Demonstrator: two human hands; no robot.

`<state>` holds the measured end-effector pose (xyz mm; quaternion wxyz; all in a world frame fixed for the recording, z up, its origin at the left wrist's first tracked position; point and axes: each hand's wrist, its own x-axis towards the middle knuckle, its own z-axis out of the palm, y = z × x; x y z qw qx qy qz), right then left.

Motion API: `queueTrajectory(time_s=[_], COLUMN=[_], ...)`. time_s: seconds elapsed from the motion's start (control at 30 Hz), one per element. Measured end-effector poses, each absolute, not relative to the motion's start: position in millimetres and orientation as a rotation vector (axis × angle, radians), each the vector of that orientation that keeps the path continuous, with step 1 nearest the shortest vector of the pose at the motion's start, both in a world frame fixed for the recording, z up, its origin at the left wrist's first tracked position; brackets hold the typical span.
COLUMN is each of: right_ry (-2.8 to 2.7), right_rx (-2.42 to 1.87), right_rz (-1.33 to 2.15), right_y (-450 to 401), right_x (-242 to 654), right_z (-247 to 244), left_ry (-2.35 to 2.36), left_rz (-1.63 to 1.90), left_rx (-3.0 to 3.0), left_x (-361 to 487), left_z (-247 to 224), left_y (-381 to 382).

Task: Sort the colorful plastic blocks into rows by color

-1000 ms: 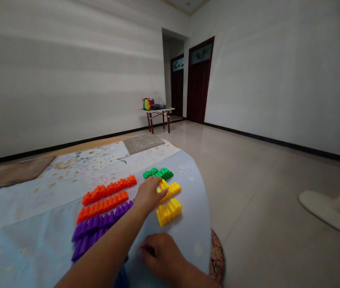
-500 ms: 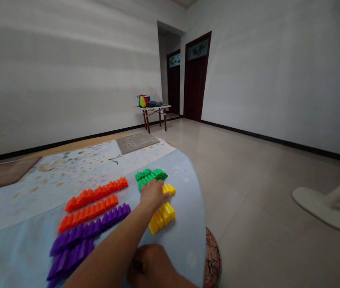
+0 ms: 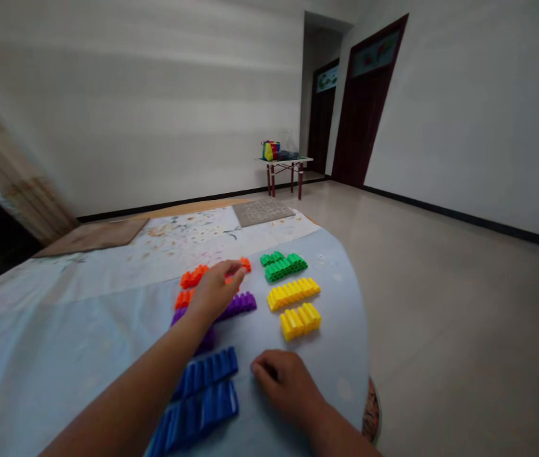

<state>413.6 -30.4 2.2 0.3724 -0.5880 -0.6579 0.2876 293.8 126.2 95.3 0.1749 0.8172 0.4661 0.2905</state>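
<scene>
My left hand (image 3: pixel 216 289) is over the two rows of orange ribbed plastic pieces (image 3: pixel 194 275), its fingers bent and a little apart, partly covering them. Nothing held shows clearly in it. Below its wrist lie purple pieces (image 3: pixel 240 304), partly hidden by my forearm. My right hand (image 3: pixel 288 384) rests on the tablecloth, fingers curled in, with nothing visible inside. Yellow pieces (image 3: pixel 294 293) lie in two rows beyond it, and stacked green pieces (image 3: pixel 286 266) sit farther back. Two rows of dark blue pieces (image 3: pixel 207 374) lie to its left.
The round-ended table wears a light blue cloth (image 3: pixel 121 355). A grey mat (image 3: pixel 263 212) and a brown mat (image 3: pixel 95 236) lie near its far edge. A small table (image 3: pixel 284 161) with a colourful bag (image 3: pixel 270 151) stands by the wall. A patterned stool (image 3: pixel 372 409) shows under the right edge.
My left hand has moved left from the green and yellow pieces to the orange ones. The view has swung left, bringing the blue rows into sight. My right hand remains curled on the table.
</scene>
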Motion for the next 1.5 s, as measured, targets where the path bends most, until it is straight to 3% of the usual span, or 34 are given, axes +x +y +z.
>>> queueTrajectory(time_s=[0.23, 0.4, 0.6, 1.1, 1.27, 1.5], right_ry=[-1.708, -1.722, -1.726, -1.695, -1.802, -2.344], right_rx=[-1.433, -1.473, -1.515, -1.523, -1.460, -1.117], right_rz=[0.801, 0.800, 0.776, 0.688, 0.590, 0.396], right_y=[-33.0, -33.1, -33.5, -37.0, -38.5, 7.2], right_x=[417.5, 417.2, 414.3, 410.1, 393.3, 300.9], right_z=[-0.3, -3.7, -3.3, -2.3, 29.9, 76.2], left_ry=[1.719, 1.798, 1.749, 1.913, 1.977, 1.907], left_rz=[0.511, 0.310, 0.267, 0.668, 0.985, 1.155], left_rx=[2.008, 1.957, 2.026, 1.826, 1.634, 1.574], left_x=[110.1, 48.7, 47.4, 100.8, 73.8, 68.8], left_z=[66.1, 43.6, 39.4, 28.0, 19.3, 10.4], left_y=[97.9, 56.0, 32.8, 48.5, 47.7, 41.7])
